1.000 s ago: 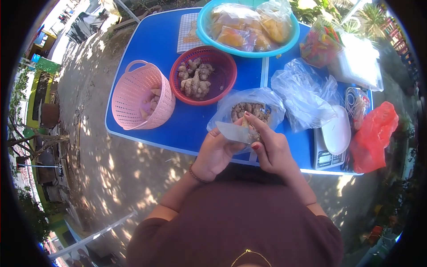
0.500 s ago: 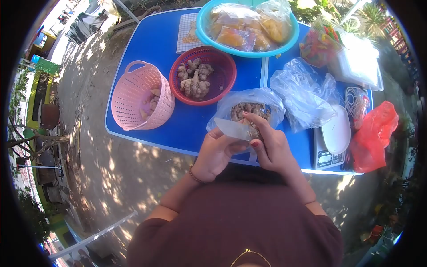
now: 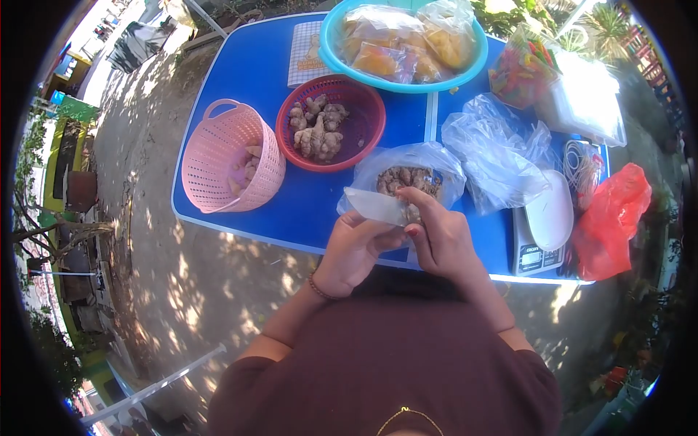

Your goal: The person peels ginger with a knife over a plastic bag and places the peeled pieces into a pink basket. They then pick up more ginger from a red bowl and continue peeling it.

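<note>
Just above the table's near edge, both hands meet at a flat, whitish, translucent piece that looks like a small plastic bag (image 3: pixel 374 206). My left hand (image 3: pixel 355 251) has its fingers curled beneath the piece and its thumb against it. My right hand (image 3: pixel 447 243) pinches its right end between thumb and forefinger. Right behind the fingers, an open clear bag (image 3: pixel 447 166) lies on the table with brown ginger pieces (image 3: pixel 407 176) in it. Part of that bag is hidden by my hands.
On the blue table (image 3: pixel 247 69) are a pink basket (image 3: pixel 211 156), a red basket (image 3: pixel 331 166) with ginger, a turquoise basin (image 3: pixel 429 87) of bagged food, crumpled plastic (image 3: pixel 494 156), a scale (image 3: pixel 538 258), a red bag (image 3: pixel 614 225) and a clear container (image 3: pixel 582 102).
The whitish piece has tilted up slightly and now looks narrower, with its tip further left. My right fingers have shifted a little; the things on the table look the same.
</note>
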`<state>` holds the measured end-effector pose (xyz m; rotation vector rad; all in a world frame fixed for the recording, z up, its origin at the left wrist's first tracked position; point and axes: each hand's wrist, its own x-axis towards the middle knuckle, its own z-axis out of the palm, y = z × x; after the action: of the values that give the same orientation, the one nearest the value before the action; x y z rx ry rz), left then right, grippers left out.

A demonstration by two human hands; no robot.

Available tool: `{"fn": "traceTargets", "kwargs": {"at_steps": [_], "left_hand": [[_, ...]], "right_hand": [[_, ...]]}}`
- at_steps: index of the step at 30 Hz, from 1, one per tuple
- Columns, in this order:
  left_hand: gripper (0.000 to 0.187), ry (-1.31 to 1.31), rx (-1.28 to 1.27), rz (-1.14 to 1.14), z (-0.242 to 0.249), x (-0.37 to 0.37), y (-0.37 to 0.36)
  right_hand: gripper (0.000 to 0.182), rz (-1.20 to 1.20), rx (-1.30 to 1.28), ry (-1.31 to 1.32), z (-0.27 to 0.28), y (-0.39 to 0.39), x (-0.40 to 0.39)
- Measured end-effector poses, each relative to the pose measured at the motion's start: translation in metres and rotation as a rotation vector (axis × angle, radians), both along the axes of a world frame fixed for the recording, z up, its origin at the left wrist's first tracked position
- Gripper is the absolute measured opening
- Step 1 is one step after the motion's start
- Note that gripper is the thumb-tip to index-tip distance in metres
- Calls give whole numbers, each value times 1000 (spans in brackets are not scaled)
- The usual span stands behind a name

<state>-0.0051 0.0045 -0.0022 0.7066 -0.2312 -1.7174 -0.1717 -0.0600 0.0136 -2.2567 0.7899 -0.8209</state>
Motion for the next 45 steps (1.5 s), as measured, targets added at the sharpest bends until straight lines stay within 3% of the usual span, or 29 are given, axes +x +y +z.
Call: {"fn": "traceTargets", "kwargs": {"at_steps": [5, 8, 14, 17, 20, 23, 29, 35, 44, 45], "left_hand": [[27, 25, 10, -32, -6, 3, 1], [34, 87, 81, 30, 6, 0, -2], [25, 173, 7, -21, -5, 4, 0], [26, 196, 61, -139, -9, 7, 0], [24, 225, 102, -135, 2, 6, -5], [24, 272, 152, -83, 6, 4, -3], [27, 340, 93, -180, -11, 6, -3], [24, 421, 191, -92, 5, 3, -4], [30, 401, 114, -167, -12, 5, -4], [32, 423, 85, -176, -8, 4, -6]], "right_hand": [[42, 41, 67, -64, -1, -4, -2], [40, 84, 189, 51, 10, -2, -7], [39, 17, -29, -32, 0, -3, 1], [40, -9, 16, 46, -3, -5, -4], [39, 68, 173, -140, -5, -7, -4], [38, 86, 285, -149, 9, -1, -5], [41, 26, 79, -6, 0, -4, -8], [38, 77, 182, -52, 8, -2, -9], [33, -1, 19, -96, -3, -6, -4], [36, 22, 208, -156, -4, -6, -5]]}}
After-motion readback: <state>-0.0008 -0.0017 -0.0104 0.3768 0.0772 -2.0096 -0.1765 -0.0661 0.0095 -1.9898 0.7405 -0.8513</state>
